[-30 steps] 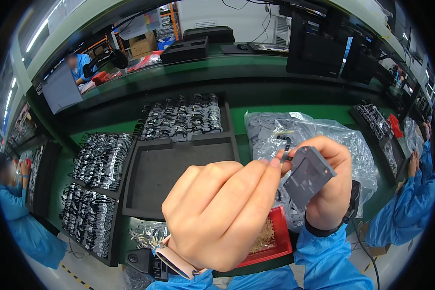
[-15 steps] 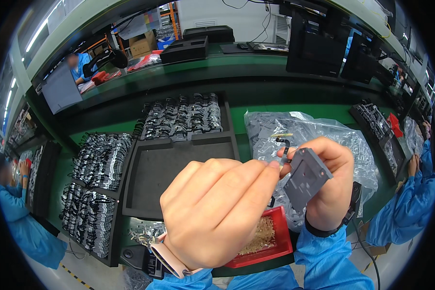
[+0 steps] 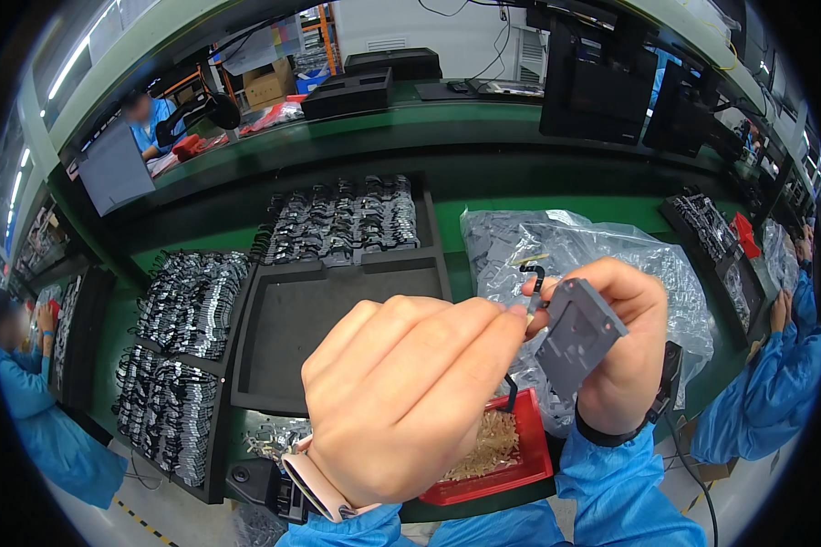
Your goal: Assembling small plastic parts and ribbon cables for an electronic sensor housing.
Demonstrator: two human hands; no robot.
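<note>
Both hands meet right of centre. In my right hand (image 3: 625, 328), fingers and thumb close round a flat grey plastic plate (image 3: 575, 337) with a raised frame. A thin black flex cable (image 3: 538, 281) rises by the plate's left edge, near the right fingertips, with a narrow yellowish strip (image 3: 532, 260) at its upper end. My left hand (image 3: 401, 392) is closed in a pinch at the cable's lower part, hiding most of what the fingertips grip. Below the left fingers hangs a black strip (image 3: 511, 390); whether it belongs to the same cable I cannot tell.
A red tray (image 3: 534, 447) of small pale pieces stands below my hands. Behind them lies a clear bag (image 3: 629, 242) of grey parts. Black trays (image 3: 255, 365) to the left hold rows of metallic parts (image 3: 192, 301). Co-workers' blue sleeves (image 3: 757, 401) show at both sides.
The black strip below my left hand shows more, hanging over the red tray. The cable's upper end and yellowish strip have shifted slightly left. My right hand hardly moves.
</note>
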